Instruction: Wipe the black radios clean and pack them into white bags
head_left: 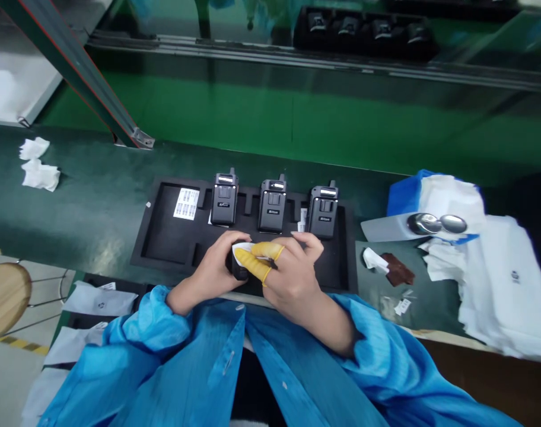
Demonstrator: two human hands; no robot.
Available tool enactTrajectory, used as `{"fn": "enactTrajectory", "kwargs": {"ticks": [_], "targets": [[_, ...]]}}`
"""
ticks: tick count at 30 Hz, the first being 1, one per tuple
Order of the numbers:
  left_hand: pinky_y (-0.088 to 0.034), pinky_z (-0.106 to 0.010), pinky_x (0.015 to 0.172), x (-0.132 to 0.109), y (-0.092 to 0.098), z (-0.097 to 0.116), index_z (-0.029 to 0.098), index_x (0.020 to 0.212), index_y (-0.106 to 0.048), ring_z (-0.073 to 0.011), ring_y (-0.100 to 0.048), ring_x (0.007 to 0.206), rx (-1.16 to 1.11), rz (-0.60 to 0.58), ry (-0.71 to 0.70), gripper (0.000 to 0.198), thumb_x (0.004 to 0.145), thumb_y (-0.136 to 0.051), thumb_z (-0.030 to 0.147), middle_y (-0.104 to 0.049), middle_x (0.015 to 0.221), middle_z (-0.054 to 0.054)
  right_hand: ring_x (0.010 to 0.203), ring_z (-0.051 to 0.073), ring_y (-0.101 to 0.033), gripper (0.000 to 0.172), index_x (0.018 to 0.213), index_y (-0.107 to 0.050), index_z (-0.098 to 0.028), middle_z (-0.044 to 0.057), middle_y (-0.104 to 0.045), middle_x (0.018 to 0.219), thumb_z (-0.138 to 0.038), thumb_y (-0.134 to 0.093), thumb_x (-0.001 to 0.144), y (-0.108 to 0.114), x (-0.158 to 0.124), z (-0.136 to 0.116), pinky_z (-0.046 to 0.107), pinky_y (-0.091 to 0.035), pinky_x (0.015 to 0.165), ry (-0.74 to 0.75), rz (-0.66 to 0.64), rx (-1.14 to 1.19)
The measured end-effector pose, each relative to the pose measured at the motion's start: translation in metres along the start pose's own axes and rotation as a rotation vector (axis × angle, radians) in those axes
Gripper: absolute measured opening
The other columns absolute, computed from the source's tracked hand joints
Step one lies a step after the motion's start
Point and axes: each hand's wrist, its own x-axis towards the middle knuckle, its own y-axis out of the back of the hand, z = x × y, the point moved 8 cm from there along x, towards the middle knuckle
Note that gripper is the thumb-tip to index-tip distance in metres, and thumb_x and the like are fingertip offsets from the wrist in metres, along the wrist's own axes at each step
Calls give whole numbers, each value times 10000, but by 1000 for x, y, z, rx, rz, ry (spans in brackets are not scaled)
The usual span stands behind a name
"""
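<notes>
My left hand grips a black handheld radio, mostly hidden by my fingers, over the near side of a black foam tray. My right hand wears yellow finger cots on two fingers and presses a white wipe against the radio's upper end. Beyond my hands, three similar radios stand in the tray: a left one, a middle one and a right one. A white label sheet lies in the tray's left compartment.
At right are a blue box with white wipes, a clear bottle with a metal top, a brown cloth and white bags. Crumpled wipes lie far left. Wrapped units sit lower left. A metal post rises behind.
</notes>
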Motion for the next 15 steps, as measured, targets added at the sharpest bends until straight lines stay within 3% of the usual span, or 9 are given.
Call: {"fn": "enactTrajectory", "kwargs": {"ticks": [9,15], "targets": [[-513,-371,866,2,2,-3,230,1099,-490,-208,-620,996,18,-5,65,515,624,-629,86,-628,1068,-43,822,158,-532,485,1084,-650,-342,-3,-663,837,-33,-451,768,4,-6,21,393,-282,869,-141,75,16],[-513,-383,874,2,2,-3,225,1098,-500,-223,-625,1015,27,-1,39,499,637,-674,146,-637,1073,-55,838,143,-541,407,985,-696,-374,-37,-667,785,-96,-450,818,-3,1,7,393,-252,905,-57,19,-29]]}}
